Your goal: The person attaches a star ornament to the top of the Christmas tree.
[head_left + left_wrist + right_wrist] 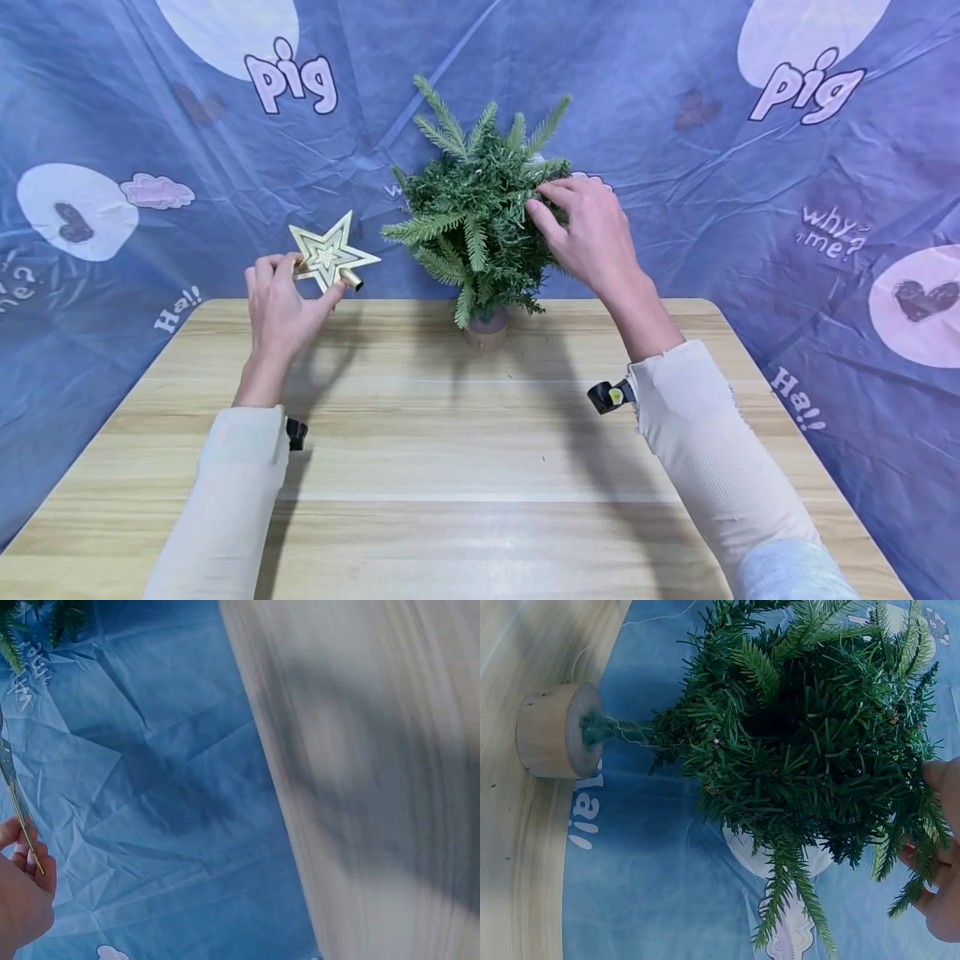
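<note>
A gold star tree topper (327,252) is pinched between the thumb and fingers of my left hand (281,304), its short tube pointing down to the right. In the left wrist view the star (19,806) shows edge-on beside the left fingers. At the far side of the table stands a small artificial Christmas tree (487,217), upright on a round wooden base (486,332). My right hand (588,229) holds the upper right branches between thumb and fingers. From the right wrist view, a light green sprig (922,874) lies between that thumb and those fingers.
The wooden table (420,450) ends just behind the tree base. A wrinkled blue backdrop cloth (675,167) with printed words and hearts hangs behind and at both sides. Black wrist cameras sit at both cuffs. A thin pale thread (660,618) trails near the base.
</note>
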A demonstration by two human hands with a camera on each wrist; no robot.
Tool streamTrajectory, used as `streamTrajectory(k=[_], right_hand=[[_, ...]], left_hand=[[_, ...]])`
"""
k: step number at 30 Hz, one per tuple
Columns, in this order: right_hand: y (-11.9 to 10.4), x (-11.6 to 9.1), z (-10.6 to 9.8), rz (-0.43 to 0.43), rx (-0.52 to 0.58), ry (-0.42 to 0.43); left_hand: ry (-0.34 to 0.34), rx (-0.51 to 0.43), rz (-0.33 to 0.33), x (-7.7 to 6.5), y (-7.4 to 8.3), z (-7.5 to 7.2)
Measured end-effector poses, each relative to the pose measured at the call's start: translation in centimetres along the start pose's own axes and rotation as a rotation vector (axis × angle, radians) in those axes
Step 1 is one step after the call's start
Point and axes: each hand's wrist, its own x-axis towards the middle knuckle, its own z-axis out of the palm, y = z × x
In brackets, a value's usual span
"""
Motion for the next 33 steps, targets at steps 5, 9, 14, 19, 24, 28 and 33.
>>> streamTrajectory(k=[5, 9, 14, 19, 24, 28, 33], right_hand=[[0.0, 0.0, 0.0, 0.003, -0.001, -0.008], [0.1, -0.1, 0.0, 0.004, 0.001, -0.008], [0.0, -0.1, 0.0, -0.003, -0.001, -0.007], [-0.1, 0.0, -0.1, -0.001, -0.008, -0.015], [-0.2, 0.1, -0.2, 0.006, -0.012, -0.022], [-0.2, 0.1, -0.1, 0.007, -0.011, -0.02], [-0.2, 0.0, -0.2, 0.003, -0.011, -0.016]], left_hand=[[0.032, -0.014, 0.028, 0.2, 0.3, 0.0], [0.052, -0.028, 0.055, 0.4, 0.6, 0.1], [0.076, -0.041, 0.08, 0.7, 1.0, 0.1], [0.094, -0.046, 0.083, 1.0, 1.3, 0.1], [0.107, -0.053, 0.078, 1.4, 1.8, -0.1], [0.106, -0.052, 0.063, 1.7, 2.3, -0.2], [0.103, -0.049, 0.052, 2.0, 2.9, -0.2]])
